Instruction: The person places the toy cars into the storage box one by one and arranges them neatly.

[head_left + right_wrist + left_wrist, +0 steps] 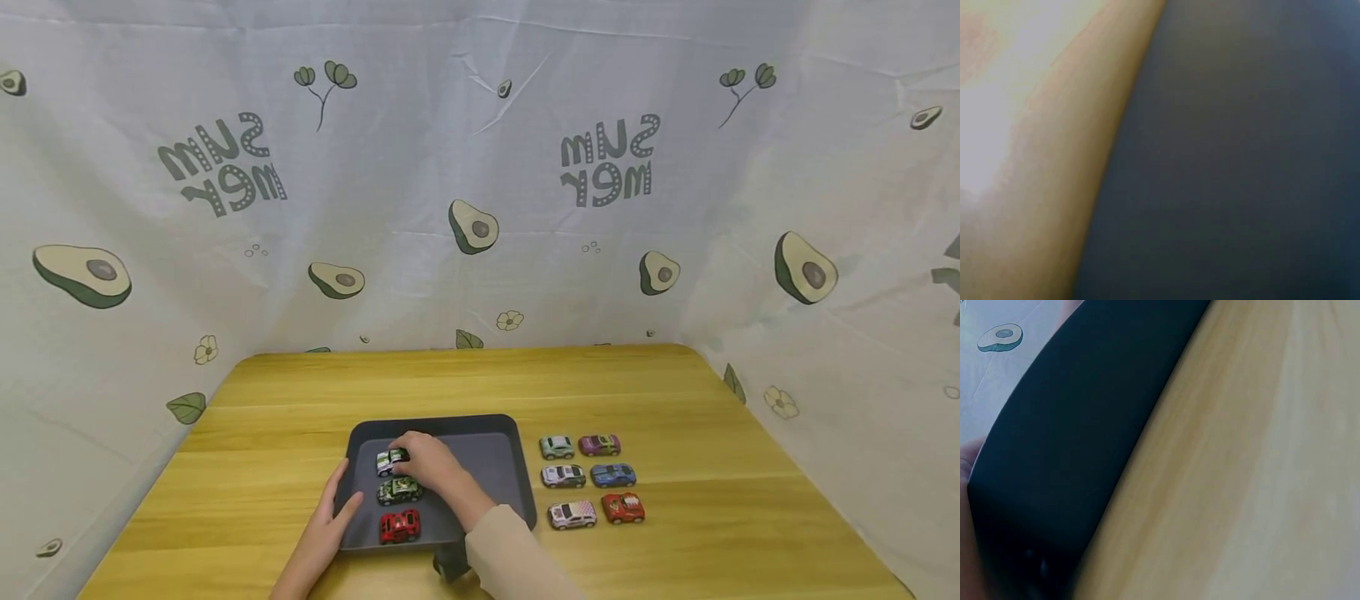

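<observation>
In the head view, my right hand [431,461] pinches a white toy car [386,461] with green markings at the upper left of the dark tray [517,475]. Its fingers cover part of that car. Just below sits a green camouflage toy car [400,491], and under it a red toy car [400,527], both inside the tray. My left hand [321,529] holds the tray's left rim, thumb on the inner side and fingers along the outside. The right wrist view has mostly skin and the tray floor [1229,150], with no car in sight.
Right of the tray, two columns of toy cars stand on the wooden table [712,500], among them a blue car [613,475], a purple car [599,444] and a red car [623,507]. A patterned curtain [420,167] hangs behind and at both sides.
</observation>
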Demonstrator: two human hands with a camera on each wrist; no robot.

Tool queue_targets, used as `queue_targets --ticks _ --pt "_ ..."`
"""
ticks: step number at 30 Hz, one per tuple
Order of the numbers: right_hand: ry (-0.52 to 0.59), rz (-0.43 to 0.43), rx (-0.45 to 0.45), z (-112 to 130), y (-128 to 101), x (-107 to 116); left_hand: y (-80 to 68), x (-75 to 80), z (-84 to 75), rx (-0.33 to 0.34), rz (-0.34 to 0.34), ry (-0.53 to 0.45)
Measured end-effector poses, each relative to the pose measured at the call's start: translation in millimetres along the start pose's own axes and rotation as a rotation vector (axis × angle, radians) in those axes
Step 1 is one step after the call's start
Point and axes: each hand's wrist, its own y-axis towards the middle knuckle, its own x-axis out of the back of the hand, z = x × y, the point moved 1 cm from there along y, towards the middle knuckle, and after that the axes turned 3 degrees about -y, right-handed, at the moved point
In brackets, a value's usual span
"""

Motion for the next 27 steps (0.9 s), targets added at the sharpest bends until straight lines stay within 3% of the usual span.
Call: queue_targets --ticks 27 --pt "0.098 -0.01 -0.052 -17.0 -24.8 15.2 0.6 -1.0 0.6 0.006 0.002 -0.024"
